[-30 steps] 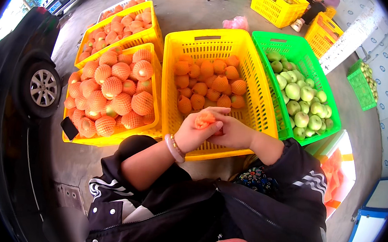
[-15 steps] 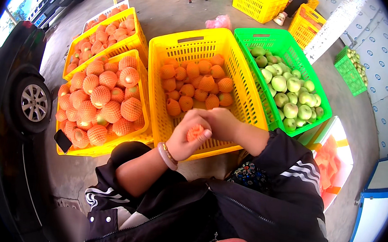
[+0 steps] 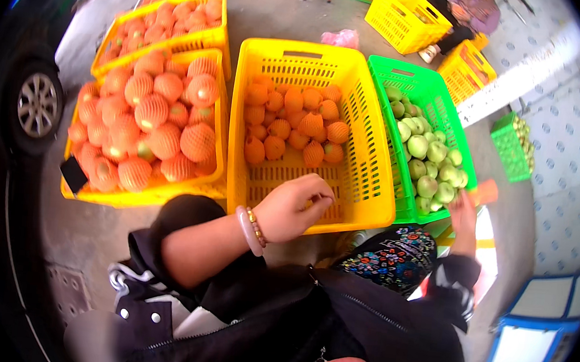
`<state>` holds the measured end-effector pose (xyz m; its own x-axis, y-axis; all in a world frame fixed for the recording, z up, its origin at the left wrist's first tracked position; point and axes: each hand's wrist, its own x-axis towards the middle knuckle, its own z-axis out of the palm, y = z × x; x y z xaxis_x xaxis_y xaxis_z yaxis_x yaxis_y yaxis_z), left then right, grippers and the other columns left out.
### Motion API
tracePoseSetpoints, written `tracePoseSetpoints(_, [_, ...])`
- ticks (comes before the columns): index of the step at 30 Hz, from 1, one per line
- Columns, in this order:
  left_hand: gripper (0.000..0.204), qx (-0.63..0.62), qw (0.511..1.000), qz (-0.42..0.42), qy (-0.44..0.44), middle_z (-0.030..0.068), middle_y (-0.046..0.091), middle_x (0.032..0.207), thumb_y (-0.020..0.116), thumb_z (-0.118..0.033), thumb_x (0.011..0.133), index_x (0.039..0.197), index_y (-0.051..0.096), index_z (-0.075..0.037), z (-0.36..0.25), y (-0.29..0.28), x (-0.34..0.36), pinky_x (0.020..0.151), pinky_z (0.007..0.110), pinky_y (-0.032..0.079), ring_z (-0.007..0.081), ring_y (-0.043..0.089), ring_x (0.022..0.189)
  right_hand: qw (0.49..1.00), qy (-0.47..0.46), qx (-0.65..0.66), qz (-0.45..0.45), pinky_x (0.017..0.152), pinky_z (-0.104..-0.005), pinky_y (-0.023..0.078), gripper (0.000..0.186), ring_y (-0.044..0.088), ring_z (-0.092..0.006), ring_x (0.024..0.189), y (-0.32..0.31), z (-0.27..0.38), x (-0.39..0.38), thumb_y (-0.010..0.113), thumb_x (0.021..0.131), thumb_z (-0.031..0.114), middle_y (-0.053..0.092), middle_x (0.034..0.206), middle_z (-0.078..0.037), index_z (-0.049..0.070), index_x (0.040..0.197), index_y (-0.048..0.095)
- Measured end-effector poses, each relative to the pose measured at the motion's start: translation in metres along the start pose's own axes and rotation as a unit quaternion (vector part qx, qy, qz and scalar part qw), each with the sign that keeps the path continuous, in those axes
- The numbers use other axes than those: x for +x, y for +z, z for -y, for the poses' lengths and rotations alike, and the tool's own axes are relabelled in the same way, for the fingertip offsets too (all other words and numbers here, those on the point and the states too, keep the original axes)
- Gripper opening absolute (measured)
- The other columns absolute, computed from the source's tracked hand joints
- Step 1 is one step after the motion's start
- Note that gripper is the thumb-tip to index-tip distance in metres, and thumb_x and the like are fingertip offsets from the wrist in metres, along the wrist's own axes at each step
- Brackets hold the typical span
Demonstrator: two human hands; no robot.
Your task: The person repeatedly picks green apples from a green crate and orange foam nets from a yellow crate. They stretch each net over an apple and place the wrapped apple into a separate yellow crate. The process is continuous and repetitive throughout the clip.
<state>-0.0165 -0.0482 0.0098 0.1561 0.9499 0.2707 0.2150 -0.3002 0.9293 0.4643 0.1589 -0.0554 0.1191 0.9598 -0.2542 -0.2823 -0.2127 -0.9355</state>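
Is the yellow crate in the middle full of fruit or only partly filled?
Partly filled. In the middle yellow crate the orange fruits lie only in the far half, and the bare mesh bottom shows near the left hand.

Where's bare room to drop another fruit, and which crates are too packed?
Free: the near end of the middle yellow crate, bare mesh between its netted fruit and the left hand. Crowded: the left yellow crate, heaped full, and the green crate of green fruit.

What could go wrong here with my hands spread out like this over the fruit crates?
Your right hand stretches far past the green crate toward an orange thing I cannot identify, so leaning that way might tip your balance. Your left hand hovers at the rim of the middle yellow crate, where a bracelet could snag the lattice wall. Netted fruit heaped high in the left crate may roll off.
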Motion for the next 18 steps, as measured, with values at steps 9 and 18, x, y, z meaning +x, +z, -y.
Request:
tracePoseSetpoints(9, [0.009, 0.108, 0.986, 0.12, 0.034, 0.0114, 0.061, 0.088, 0.058, -0.014, 0.084, 0.088, 0.06, -0.005, 0.021, 0.028, -0.007, 0.069, 0.04, 0.05, 0.0326, 0.061, 0.08, 0.907, 0.044, 0.186, -0.375, 0.065, -0.0294, 0.047, 0.034, 0.05, -0.0129, 0.066, -0.191, -0.034, -0.083, 0.071, 0.081, 0.04, 0.049, 0.077, 0.001, 0.016, 0.095, 0.051])
tracePoseSetpoints(18, [0.021, 0.26, 0.93, 0.259, -0.034, 0.0138, 0.063, 0.092, 0.056, -0.024, 0.085, 0.094, 0.063, -0.006, 0.03, 0.025, 0.001, 0.073, 0.044, 0.051, 0.0347, 0.062, 0.085, 0.994, -0.048, 0.075, 0.069, 0.064, -0.028, 0.046, 0.01, 0.05, -0.0128, 0.067, 0.048, 0.001, 0.027, 0.057, 0.088, 0.009, 0.053, 0.077, -0.001, 0.008, 0.098, 0.056])
